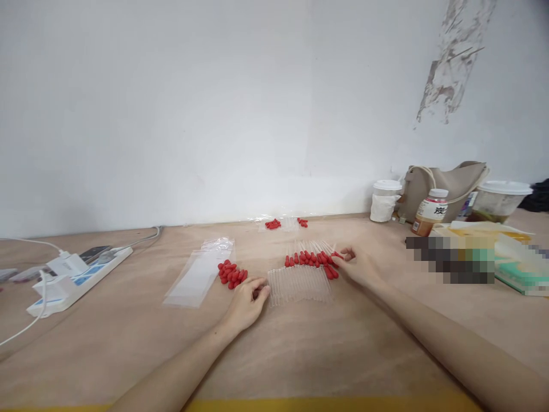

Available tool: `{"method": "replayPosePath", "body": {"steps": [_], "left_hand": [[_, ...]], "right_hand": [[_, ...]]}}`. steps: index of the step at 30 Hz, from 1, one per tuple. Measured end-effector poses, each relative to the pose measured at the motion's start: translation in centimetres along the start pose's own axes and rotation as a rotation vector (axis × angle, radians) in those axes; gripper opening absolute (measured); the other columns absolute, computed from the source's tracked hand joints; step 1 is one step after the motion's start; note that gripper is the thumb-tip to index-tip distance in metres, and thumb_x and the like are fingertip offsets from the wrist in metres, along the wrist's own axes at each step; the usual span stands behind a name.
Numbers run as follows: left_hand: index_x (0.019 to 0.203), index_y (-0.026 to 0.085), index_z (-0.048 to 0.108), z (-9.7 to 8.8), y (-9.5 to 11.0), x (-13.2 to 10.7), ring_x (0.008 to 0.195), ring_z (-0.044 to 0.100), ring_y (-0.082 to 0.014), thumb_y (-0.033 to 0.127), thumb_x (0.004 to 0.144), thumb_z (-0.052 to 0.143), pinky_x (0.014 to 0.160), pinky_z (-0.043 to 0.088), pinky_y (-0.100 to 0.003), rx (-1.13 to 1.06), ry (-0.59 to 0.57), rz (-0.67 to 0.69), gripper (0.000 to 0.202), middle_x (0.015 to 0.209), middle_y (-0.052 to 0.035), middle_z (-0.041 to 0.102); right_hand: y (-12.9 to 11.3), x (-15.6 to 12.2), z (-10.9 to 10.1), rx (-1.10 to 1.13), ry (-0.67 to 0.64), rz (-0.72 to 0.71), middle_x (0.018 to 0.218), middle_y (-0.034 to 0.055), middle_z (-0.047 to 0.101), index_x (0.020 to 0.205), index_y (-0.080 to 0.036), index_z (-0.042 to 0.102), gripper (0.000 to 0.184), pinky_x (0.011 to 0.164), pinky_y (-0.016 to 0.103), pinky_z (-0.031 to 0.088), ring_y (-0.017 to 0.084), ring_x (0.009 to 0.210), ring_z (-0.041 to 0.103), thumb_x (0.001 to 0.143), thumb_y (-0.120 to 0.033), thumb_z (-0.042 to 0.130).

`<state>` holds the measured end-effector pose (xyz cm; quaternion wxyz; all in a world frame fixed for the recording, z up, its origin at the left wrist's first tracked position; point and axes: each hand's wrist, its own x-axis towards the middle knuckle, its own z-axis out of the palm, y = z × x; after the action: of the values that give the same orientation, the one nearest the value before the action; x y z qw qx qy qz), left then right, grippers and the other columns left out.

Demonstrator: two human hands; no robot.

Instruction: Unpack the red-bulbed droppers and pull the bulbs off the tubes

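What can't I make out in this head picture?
All in the head view:
Left hand: its underside, hidden by its own back, so any grip is unclear.
Right hand: whether it grips or merely touches a red bulb; contact too small.
Clear tubes: exact count; too fine and see-through.
Dark bundle: remainder cut off by right edge.

Beyond my grip I face a plain, pale wall (257, 109), evenly lit. High to the right of my grip it bears a rough, scarred patch (446, 80), perhaps peeled paint. Under my grip spreads a brown tabletop (330, 349), a yellow strip (274, 405) nearest me.
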<state>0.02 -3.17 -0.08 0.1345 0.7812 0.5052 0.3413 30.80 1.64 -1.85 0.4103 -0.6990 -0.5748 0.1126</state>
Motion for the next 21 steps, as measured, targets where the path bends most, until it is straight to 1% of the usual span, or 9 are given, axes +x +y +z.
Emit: {"method": "replayPosePath", "body": {"steps": [2,4,6,9,12,15,17,19,21], "left_hand": [[0.093,0.018,0.065,0.0,0.0,0.0,0.08,0.059,-0.0166,0.03,0.081,0.045,0.07,0.047,-0.028,0.006,-0.001,-0.001,0.027,0.094,-0.0059,0.063],[0.093,0.018,0.065,0.0,-0.1,0.0,0.08,0.059,-0.0164,0.03,0.08,0.046,0.07,0.047,-0.028,-0.004,-0.006,-0.004,0.026,0.095,-0.006,0.063],[0.092,0.018,0.065,0.0,-0.1,0.0,0.079,0.059,-0.0162,0.031,0.08,0.046,0.068,0.047,-0.027,-0.02,-0.01,-0.008,0.026,0.095,-0.0061,0.063],[0.09,0.018,0.066,0.0,0.0,0.0,0.079,0.059,-0.0167,0.031,0.08,0.047,0.067,0.047,-0.028,-0.04,-0.009,-0.023,0.025,0.092,-0.0059,0.064],[0.088,0.017,0.066,0.0,0.1,0.0,0.08,0.059,-0.0171,0.031,0.08,0.046,0.069,0.048,-0.029,-0.048,-0.006,-0.035,0.025,0.089,-0.0054,0.064],[0.088,0.018,0.065,-0.1,0.1,-0.1,0.081,0.059,-0.0173,0.031,0.081,0.046,0.069,0.048,-0.03,-0.057,-0.01,-0.029,0.025,0.089,-0.0055,0.063],[0.09,0.017,0.064,-0.1,0.0,-0.1,0.084,0.058,-0.0178,0.032,0.082,0.045,0.071,0.048,-0.03,-0.067,-0.011,-0.028,0.025,0.091,-0.0062,0.063],[0.093,0.017,0.062,0.0,-0.2,-0.1,0.087,0.058,-0.018,0.034,0.082,0.045,0.072,0.049,-0.03,-0.08,-0.007,-0.033,0.027,0.094,-0.007,0.062],[0.098,0.016,0.06,0.1,-0.4,-0.1,0.086,0.058,-0.0173,0.036,0.082,0.045,0.072,0.049,-0.03,-0.098,0.0,-0.045,0.03,0.098,-0.0077,0.06]], "right_hand": [[-0.6,0.7,-0.6,-0.054,-0.064,-0.128,0.079,0.0031,0.062,0.084,-0.02,0.063,0.031,0.062,0.024,0.041,0.016,0.072,0.057,0.065,-0.044,0.06],[-1.0,1.3,-0.9,-0.093,-0.151,-0.282,0.087,0.0041,0.06,0.086,-0.021,0.065,0.029,0.068,0.025,0.041,0.016,0.077,0.056,0.064,-0.041,0.062],[-1.1,1.8,-0.9,-0.118,-0.208,-0.384,0.094,0.0048,0.056,0.088,-0.022,0.066,0.027,0.071,0.025,0.041,0.015,0.078,0.055,0.065,-0.036,0.061],[-0.8,2.1,-0.5,-0.107,-0.244,-0.478,0.095,0.0045,0.055,0.091,-0.022,0.066,0.025,0.073,0.026,0.041,0.014,0.077,0.055,0.07,-0.031,0.057],[-0.6,2.0,-0.1,-0.084,-0.248,-0.511,0.088,0.0047,0.058,0.084,-0.019,0.066,0.019,0.072,0.026,0.042,0.015,0.077,0.054,0.073,-0.027,0.053],[-0.8,1.9,-0.3,-0.048,-0.199,-0.502,0.081,0.0053,0.059,0.077,-0.017,0.065,0.018,0.068,0.027,0.042,0.015,0.072,0.054,0.075,-0.026,0.05],[-1.3,1.8,-0.8,0.013,-0.094,-0.503,0.082,0.0066,0.06,0.077,-0.016,0.064,0.019,0.068,0.028,0.042,0.016,0.072,0.054,0.076,-0.027,0.048],[-2.0,1.7,-1.4,0.106,0.048,-0.485,0.085,0.008,0.06,0.079,-0.016,0.062,0.02,0.069,0.029,0.043,0.016,0.074,0.055,0.077,-0.03,0.047],[-2.9,1.2,-2.0,0.255,0.132,-0.415,0.086,0.0085,0.061,0.083,-0.016,0.059,0.022,0.07,0.03,0.044,0.017,0.077,0.057,0.077,-0.035,0.048]]}}
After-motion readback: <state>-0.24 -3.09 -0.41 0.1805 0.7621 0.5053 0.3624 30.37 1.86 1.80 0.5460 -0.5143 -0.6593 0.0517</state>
